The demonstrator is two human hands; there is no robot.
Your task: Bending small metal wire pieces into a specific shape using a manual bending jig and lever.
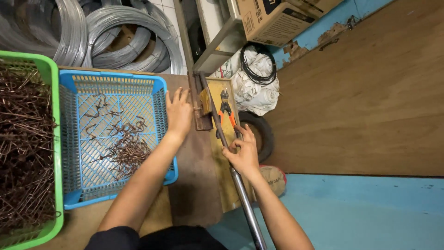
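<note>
We take the blue basket (74,85) as our reference throughout. Just right of its right wall, our left hand (179,113) lies flat on the brown bench top (192,185), fingers spread and extended, palm down; it grips nothing, and its fingertips sit close to a small metal jig (202,111) fixed at the bench edge. Further right of the basket, our right hand (243,153) is closed around a long metal lever bar (231,166), which runs diagonally from the jig down toward the lower frame edge; the fingers wrap the bar, thumb across it. Orange-handled pliers (226,111) rest on a yellow board (219,92) just beyond the right hand, near the lever. Inside the basket, toward its lower right part, lies a loose heap of bent copper-coloured wire hooks (125,150). Left of the basket, touching it, stands a green basket (48,69) packed with similar wire pieces. Behind the basket we note coils of grey steel wire (125,39).
</note>
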